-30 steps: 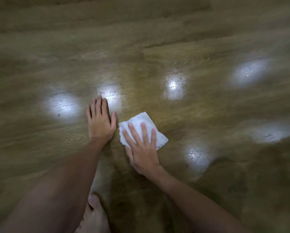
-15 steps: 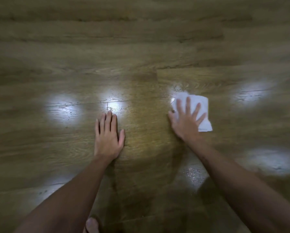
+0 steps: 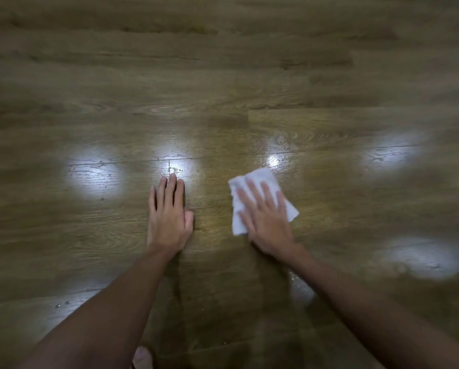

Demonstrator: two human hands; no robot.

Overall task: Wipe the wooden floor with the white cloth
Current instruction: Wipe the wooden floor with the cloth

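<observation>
Right hand [image 3: 268, 222] lay flat, fingers spread, pressing white cloth [image 3: 252, 182] onto wooden floor [image 3: 249, 75]. Left hand [image 3: 168, 217] rested palm-down beside it, grasping nothing.

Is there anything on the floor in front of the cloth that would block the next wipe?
Nothing visible does. The right hand lies flat on the white cloth, and the wooden floor around it shows only light reflections. The left hand rests flat beside it, apart from the cloth.
</observation>
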